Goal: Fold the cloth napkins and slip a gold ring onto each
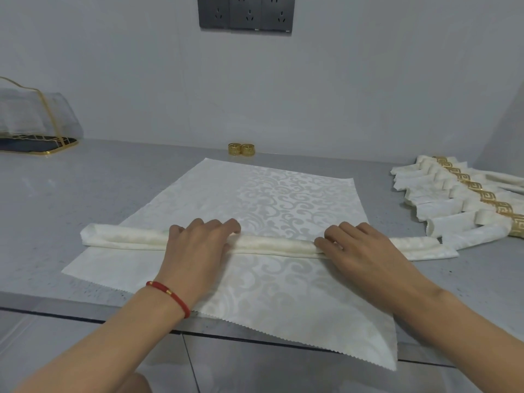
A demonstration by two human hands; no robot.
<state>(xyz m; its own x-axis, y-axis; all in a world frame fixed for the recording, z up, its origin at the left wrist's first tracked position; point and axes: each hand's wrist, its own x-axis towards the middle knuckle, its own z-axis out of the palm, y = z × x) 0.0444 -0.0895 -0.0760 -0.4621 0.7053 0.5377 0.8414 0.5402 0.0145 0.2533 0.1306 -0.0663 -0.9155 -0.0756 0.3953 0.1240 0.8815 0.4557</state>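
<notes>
Head view: at frame centre, the left hand (195, 245) and right hand (360, 251) each curl a grip over the rolled napkin (272, 246), keeping it tight. It lies across a flat napkin (283, 199) on the desk (85, 194); gold rings (242, 149) wait behind, within reach.

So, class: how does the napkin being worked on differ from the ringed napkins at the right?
The napkin under the hands lies mostly flat, a pleated band across its middle, no ring; the finished napkins are folded narrow, each wearing a gold ring. It lies mid-table; they lie in a row. Both are cream cloth.
</notes>
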